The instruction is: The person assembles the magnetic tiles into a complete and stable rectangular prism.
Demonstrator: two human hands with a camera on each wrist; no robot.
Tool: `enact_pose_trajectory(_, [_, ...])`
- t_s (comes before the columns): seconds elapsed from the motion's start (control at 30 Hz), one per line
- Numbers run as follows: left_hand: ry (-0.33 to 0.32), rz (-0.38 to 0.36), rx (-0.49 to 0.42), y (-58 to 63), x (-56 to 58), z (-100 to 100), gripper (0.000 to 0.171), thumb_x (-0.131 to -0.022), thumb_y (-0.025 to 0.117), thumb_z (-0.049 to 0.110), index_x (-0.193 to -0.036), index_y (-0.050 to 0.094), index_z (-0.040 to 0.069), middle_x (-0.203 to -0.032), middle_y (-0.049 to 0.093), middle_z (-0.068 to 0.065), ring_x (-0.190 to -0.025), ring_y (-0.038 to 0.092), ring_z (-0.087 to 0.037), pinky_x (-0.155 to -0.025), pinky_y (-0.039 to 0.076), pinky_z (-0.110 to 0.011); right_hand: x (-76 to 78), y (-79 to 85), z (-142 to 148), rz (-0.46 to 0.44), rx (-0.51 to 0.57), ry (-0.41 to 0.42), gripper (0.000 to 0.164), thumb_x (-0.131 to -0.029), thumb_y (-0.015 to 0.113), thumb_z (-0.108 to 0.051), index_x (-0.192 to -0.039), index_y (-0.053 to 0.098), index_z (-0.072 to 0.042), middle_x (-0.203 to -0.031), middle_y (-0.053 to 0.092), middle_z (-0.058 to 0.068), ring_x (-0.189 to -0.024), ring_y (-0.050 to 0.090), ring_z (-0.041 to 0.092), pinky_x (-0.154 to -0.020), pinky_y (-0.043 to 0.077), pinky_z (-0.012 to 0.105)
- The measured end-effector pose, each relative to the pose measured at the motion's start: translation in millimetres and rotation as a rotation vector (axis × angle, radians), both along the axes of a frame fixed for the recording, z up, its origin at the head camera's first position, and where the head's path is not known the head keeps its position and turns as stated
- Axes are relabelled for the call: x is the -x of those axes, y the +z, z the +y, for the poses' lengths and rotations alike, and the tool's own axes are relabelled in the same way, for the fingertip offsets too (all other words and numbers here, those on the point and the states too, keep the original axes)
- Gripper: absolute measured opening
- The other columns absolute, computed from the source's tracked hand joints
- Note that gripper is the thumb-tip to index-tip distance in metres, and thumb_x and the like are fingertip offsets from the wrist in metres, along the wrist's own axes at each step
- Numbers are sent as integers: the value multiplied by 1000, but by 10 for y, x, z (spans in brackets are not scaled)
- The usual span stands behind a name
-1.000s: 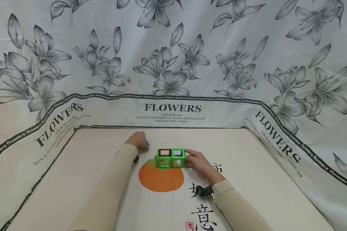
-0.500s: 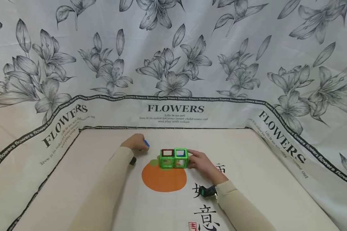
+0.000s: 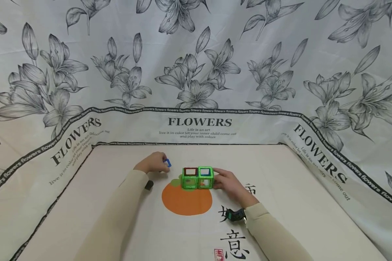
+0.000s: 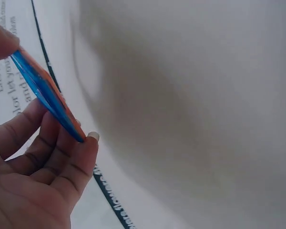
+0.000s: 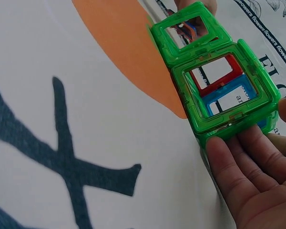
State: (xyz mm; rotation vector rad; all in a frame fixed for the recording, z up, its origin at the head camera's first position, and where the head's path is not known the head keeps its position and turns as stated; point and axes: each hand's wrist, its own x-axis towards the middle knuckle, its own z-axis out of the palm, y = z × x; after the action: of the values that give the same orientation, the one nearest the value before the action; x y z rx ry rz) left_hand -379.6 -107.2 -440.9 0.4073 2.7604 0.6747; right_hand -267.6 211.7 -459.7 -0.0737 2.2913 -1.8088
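Observation:
In the head view, my left hand [image 3: 154, 163] is above the table to the left of a block of magnetic tiles. It pinches a blue magnetic tile [image 4: 52, 102] by its edges between thumb and fingers; an orange layer lies flat against the blue one. My right hand [image 3: 230, 185] holds the right end of the tile block [image 3: 197, 182], thumb and fingers at its sides. Two green cubes stand side by side in this block, with a red tile [image 5: 231, 69] and a blue tile [image 5: 245, 93] showing through the near green frame in the right wrist view.
Under the block, the table cloth [image 3: 189, 235] bears a printed orange fruit [image 3: 186, 201] and black characters [image 3: 234, 246]. A flower-printed curtain [image 3: 199, 127] closes off the back and both sides. Black straps show at both wrists, including the right wristband [image 3: 236, 215].
My left hand has drawn slightly away from the block and turned the blue tile, so more of its frame shows. The right hand keeps its place on the block. The head view has shifted slightly.

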Motion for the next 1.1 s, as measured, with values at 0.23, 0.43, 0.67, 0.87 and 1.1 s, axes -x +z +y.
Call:
enact_pose_trajectory(0.23, [-46,64,5,65,-58,31,58,-70,69,30,-121,59,4,-108,63,-8,-89,55,-21,-83,52,-36,6,-22,1,-7,1,-6,52,-96,50,-15,-146,42,-6,-121,65,21,-95,67,22,-85,58,37])
enact_pose_trajectory(0.43, [-53,68,19,124,-157,60,59,-72,70,31,-124,59,5,-115,63,-8,-94,55,-21,-90,52,-37,12,-28,9,-5,-8,1,52,-95,50,-16,-146,42,-6,-120,65,21,-96,67,22,-85,58,37])
enact_pose_trajectory(0.67, [-62,88,3,204,-254,73,59,-72,69,30,-126,60,5,-118,64,-8,-96,55,-21,-94,53,-39,39,-47,22,3,-6,11,52,-96,50,-15,-146,42,-7,-121,65,21,-94,68,21,-85,58,36])
enact_pose_trajectory(0.87, [-87,114,-2,242,-298,103,59,-72,69,29,-125,62,5,-118,65,-8,-95,57,-20,-94,53,-38,56,-55,25,-2,-7,16,52,-96,49,-16,-147,41,-7,-123,64,21,-95,67,21,-85,58,35])
enact_pose_trajectory(1.1, [-112,121,-20,280,-349,131,57,-72,70,28,-123,63,5,-118,65,-11,-92,56,-20,-93,54,-38,42,-46,7,0,-12,3,51,-96,49,-16,-146,41,-7,-121,65,21,-95,67,20,-84,58,34])
